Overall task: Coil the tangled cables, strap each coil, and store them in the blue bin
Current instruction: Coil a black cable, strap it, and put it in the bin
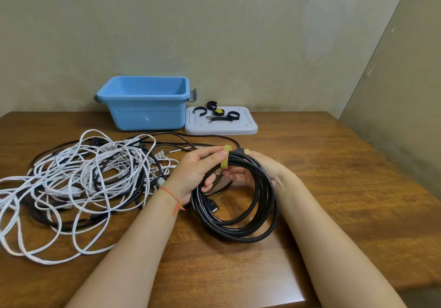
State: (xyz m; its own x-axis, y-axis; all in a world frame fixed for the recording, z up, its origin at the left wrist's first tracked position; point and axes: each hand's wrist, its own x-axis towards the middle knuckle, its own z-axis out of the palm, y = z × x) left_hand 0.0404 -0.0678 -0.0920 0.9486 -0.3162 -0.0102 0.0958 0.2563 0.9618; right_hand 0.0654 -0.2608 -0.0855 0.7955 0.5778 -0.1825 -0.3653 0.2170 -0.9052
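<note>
Head view: nearest, the black coil is hanging over the desk, its lower loops resting on the wood. The left hand is pinching the yellow strap around the top of the coil, fingers curled on it, while the right hand is gripping the loops from behind. If that pinch is slipping, the strap may be springing open and the loops sagging apart. Left of it, the tangle is lying loose; one black lead may be snagging the coil. Farther back, the blue bin is standing open, spare straps lying on its lid.
</note>
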